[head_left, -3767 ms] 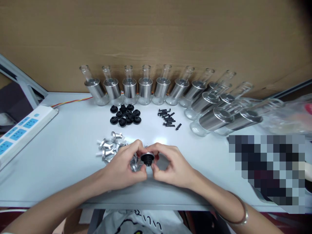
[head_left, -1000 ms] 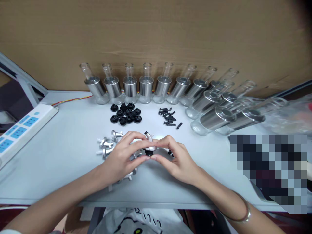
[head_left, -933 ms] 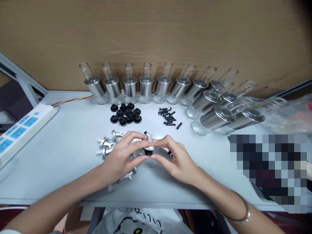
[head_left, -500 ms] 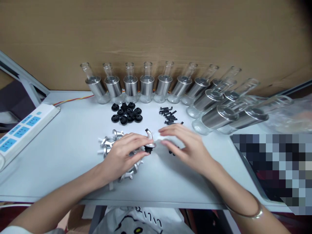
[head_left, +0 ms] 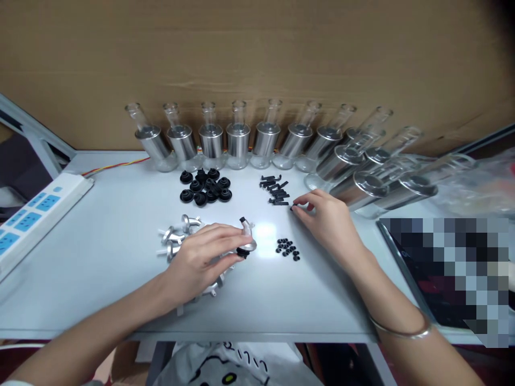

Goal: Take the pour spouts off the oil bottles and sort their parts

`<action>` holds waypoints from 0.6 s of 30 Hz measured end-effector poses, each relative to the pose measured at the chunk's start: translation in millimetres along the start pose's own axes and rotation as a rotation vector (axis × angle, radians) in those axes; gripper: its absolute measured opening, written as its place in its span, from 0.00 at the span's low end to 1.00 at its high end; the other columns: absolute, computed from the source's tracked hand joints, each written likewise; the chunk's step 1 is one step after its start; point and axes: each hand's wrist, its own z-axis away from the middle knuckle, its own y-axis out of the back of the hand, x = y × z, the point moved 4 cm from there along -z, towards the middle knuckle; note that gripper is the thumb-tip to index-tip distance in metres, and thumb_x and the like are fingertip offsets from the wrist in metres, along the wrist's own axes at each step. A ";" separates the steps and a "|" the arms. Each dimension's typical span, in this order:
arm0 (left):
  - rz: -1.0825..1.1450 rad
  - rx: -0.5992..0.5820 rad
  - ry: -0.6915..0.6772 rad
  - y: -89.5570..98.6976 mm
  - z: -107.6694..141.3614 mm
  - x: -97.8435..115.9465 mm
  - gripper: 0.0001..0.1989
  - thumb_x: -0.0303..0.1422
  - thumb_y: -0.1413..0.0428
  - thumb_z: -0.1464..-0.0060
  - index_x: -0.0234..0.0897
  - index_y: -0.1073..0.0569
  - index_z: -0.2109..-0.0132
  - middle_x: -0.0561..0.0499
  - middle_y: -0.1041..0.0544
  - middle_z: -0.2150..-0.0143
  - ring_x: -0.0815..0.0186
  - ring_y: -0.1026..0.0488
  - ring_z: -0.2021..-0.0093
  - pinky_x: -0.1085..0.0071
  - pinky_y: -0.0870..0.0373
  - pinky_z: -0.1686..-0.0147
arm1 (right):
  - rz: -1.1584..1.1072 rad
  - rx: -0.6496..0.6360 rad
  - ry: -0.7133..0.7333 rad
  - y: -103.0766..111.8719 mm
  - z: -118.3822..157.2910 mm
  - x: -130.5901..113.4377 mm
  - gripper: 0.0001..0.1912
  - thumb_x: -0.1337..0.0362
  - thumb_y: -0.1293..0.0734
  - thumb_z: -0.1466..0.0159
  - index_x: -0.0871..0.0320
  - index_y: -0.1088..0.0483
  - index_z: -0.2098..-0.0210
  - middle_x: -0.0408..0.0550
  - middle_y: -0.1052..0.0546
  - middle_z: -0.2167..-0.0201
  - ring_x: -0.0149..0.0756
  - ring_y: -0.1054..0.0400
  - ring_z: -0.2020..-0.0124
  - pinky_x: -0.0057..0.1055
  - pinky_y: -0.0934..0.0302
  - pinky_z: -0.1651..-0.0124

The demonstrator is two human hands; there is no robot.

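Note:
My left hand [head_left: 201,257] pinches a silver metal spout [head_left: 247,241] with a black stopper below and a black tip on top. To the right, my right hand [head_left: 322,214] has its thumb and index finger closed on a small black piece [head_left: 293,207], beside the pile of thin black levers [head_left: 277,188]. Between the hands and slightly nearer lie several small black caps [head_left: 287,248]. Black rubber stoppers [head_left: 209,185] are heaped behind my left hand. More silver spouts [head_left: 172,236] lie left of it, partly hidden by the hand.
Glass bottles with steel sleeves [head_left: 238,140] line the back, curving forward on the right. A white power strip [head_left: 36,214] lies at the left. A dark tablet-like device [head_left: 418,268], partly pixelated, is at the right, near clear plastic [head_left: 462,187].
My right hand has moved right and away from the spout, and its fingers have closed on a small black piece. The small caps are now uncovered. My left hand still holds the spout.

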 end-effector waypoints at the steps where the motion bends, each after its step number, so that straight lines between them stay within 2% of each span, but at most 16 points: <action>1: 0.001 0.002 -0.002 0.3 -0.4 0.1 0.12 0.25 0.43 0.43 0.35 0.28 0.51 0.47 0.22 0.58 0.66 0.25 0.56 0.67 0.27 0.57 | 0.000 -0.007 -0.001 -0.1 0.4 -0.3 0.05 0.68 0.36 0.43 0.59 0.27 0.70 0.46 0.27 0.71 0.34 0.33 0.72 0.31 0.41 0.66; 10: 0.025 0.002 -0.001 1.2 1.2 0.9 0.13 0.25 0.44 0.42 0.36 0.29 0.50 0.47 0.22 0.57 0.65 0.26 0.55 0.66 0.26 0.56 | -0.001 -0.074 -0.012 -2.2 1.4 -2.6 0.05 0.70 0.36 0.44 0.59 0.28 0.71 0.47 0.27 0.69 0.34 0.33 0.73 0.32 0.41 0.66; 13: 0.028 -0.006 -0.003 0.6 0.6 1.0 0.13 0.24 0.45 0.42 0.36 0.29 0.50 0.46 0.23 0.57 0.65 0.27 0.54 0.66 0.27 0.56 | -0.059 0.016 -0.020 6.8 3.4 -10.9 0.05 0.68 0.37 0.42 0.58 0.29 0.69 0.47 0.26 0.68 0.34 0.32 0.72 0.31 0.41 0.66; 16: 0.015 -0.043 0.009 -1.6 0.5 -0.7 0.13 0.24 0.45 0.42 0.36 0.30 0.49 0.46 0.24 0.56 0.65 0.27 0.54 0.66 0.27 0.56 | -0.239 0.139 -0.071 16.5 8.0 -21.9 0.05 0.66 0.38 0.40 0.58 0.31 0.66 0.49 0.23 0.62 0.33 0.31 0.71 0.29 0.40 0.70; 18: 0.013 -0.069 0.021 -3.3 1.6 -2.2 0.14 0.24 0.46 0.42 0.37 0.30 0.49 0.46 0.24 0.56 0.65 0.27 0.54 0.66 0.27 0.55 | -0.374 0.177 -0.076 19.0 11.6 -30.2 0.04 0.65 0.39 0.39 0.57 0.33 0.67 0.50 0.23 0.58 0.32 0.30 0.70 0.27 0.41 0.73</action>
